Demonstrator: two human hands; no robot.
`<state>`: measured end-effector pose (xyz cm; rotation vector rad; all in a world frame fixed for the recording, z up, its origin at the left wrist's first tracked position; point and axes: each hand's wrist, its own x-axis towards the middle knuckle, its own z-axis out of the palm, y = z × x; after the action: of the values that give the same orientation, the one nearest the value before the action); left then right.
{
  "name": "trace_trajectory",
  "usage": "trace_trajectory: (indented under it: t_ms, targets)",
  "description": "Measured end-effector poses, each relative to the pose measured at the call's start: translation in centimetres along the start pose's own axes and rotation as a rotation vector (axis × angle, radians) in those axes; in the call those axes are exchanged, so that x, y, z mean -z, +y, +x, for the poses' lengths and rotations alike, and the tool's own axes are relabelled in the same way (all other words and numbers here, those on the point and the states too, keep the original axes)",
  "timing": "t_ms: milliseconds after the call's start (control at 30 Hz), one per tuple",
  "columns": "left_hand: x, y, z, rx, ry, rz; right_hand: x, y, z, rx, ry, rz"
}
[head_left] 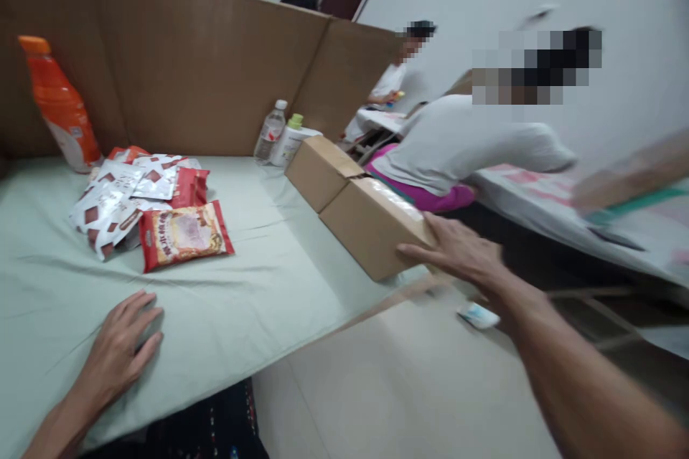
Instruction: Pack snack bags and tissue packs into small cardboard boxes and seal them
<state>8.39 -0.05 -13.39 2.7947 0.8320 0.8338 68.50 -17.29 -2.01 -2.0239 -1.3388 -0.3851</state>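
Observation:
My left hand (121, 341) lies on the pale green tablecloth (258, 301), fingers loosely spread with nothing in them. Just beyond it is a red-edged snack packet (186, 233), in front of a pile of white and red packets (126, 197). At the table's right edge stands a long cardboard box (371, 229) with clear wrapping showing on top. My right hand (460, 247) grips its near end, the thumb on the side facing me and the fingers at the top edge. Part of the fingers is hidden and slightly blurred.
Tall cardboard panels (215, 72) wall the table's back. An orange bottle (62, 107) leans at left; a clear bottle (270, 133) and a white bottle (291, 143) stand by the box. A person in white (457, 136) sits at right, another (390, 79) farther back. A small white item (479, 315) lies below.

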Motion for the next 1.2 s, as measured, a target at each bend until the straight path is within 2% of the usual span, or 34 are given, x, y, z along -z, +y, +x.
trace_trajectory:
  t_ms: [100,167,333,433,500,567,667,733,767,833,933,967,1133,1200]
  targets:
    - [0.6,1.6,0.0,0.088,-0.115,-0.036,-1.9,-3.5,-1.2,0.036,0.114,-0.203]
    - [1.0,2.7,0.2,0.153,-0.205,-0.078,-4.7,-7.2,-2.6,0.121,0.118,-0.238]
    - [2.0,4.7,-0.3,0.219,-0.296,-0.092,-15.7,-18.9,-7.7,0.461,-0.293,-0.011]
    - [4.2,3.9,-1.5,0.237,-0.301,-0.083,-21.4,-24.7,-10.3,0.502,-0.395,0.068]
    - [7.1,1.9,-2.5,0.313,-0.178,0.004,-23.6,-26.9,-11.5,0.490,-0.389,0.083]
    - [11.0,-1.0,-3.5,0.438,0.068,0.190,-24.6,-27.5,-12.0,0.474,-0.359,0.101]
    - [17.8,-5.8,-4.7,0.637,0.484,0.510,-25.0,-26.2,-11.5,0.460,-0.401,0.171]
    - [21.7,-8.4,-5.1,0.764,0.611,0.611,-25.1,-25.2,-10.2,0.386,-0.413,0.263]
    - [23.3,-9.4,-5.1,0.836,0.601,0.618,-25.1,-24.9,-9.4,0.306,-0.398,0.316]
    - [25.5,-10.5,-4.9,0.919,0.495,0.575,-25.3,-24.9,-7.5,0.048,-0.375,0.431]
    - [26.7,-10.4,-3.9,0.921,0.362,0.492,-25.8,-26.2,-4.9,-0.370,-0.462,0.647]
    - [26.7,-9.9,-3.6,0.908,0.337,0.485,-26.0,-26.7,-4.2,-0.432,-0.491,0.699]
    - [26.2,-6.6,-3.7,0.772,0.279,0.487,-26.9,-27.1,-2.8,-0.469,-0.538,0.816]
    - [26.0,-4.9,-4.6,0.646,0.265,0.402,-26.5,-26.4,-3.1,-0.471,-0.546,0.860]
